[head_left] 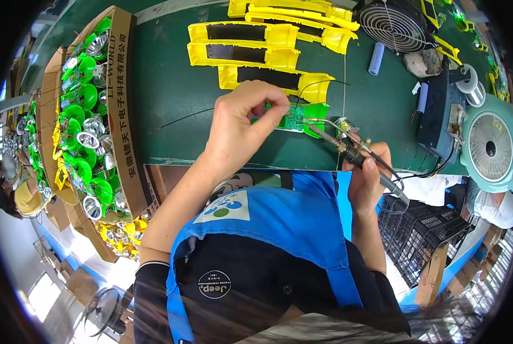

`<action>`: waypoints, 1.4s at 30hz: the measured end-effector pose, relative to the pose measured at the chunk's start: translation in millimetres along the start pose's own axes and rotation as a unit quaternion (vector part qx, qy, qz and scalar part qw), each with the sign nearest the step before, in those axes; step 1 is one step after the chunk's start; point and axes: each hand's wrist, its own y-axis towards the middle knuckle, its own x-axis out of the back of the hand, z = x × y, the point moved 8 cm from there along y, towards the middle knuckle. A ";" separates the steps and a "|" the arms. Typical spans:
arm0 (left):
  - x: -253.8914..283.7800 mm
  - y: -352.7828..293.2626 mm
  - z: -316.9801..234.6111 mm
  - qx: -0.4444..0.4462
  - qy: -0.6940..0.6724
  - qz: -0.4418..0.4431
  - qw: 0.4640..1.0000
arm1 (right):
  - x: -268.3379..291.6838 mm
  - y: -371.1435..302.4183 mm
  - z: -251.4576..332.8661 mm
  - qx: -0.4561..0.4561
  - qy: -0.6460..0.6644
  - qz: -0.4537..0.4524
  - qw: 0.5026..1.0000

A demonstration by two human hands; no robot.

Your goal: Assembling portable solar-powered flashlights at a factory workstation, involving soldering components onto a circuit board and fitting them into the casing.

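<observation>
A small green circuit board (294,119) lies at the near part of the green table, against a bright green plastic piece (317,128). Over the board's left edge, my left hand (248,117) is closed in a pinch; what its fingertips hold is too small to make out. One thin black wire (187,117) runs out to the left from behind this hand, and another black wire (325,82) arches above the board. My right hand (370,178) grips a soldering iron (355,156), with a thin curved metal tube (332,124) beside its tip. Both reach the board's right side.
Yellow plastic casings (242,53) lie in stacks beyond the board. A blue cylindrical battery (376,59), a black fan (391,26), a blue box-shaped unit (439,117) and a pale green fan (490,146) stand right. At left, a cardboard box (122,86) holds green lamp parts.
</observation>
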 end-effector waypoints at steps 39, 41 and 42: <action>-22.0 -1.9 -25.1 -0.148 0.292 0.068 0.942 | -14.0 0.5 7.2 0.106 -0.131 0.078 0.982; -21.6 -1.4 -27.0 -0.143 0.294 0.072 0.942 | -10.8 0.5 5.6 0.093 -0.103 0.062 0.988; -21.6 -0.9 -27.2 -0.137 0.295 0.075 0.943 | -8.3 -0.5 4.7 0.069 -0.079 0.040 0.994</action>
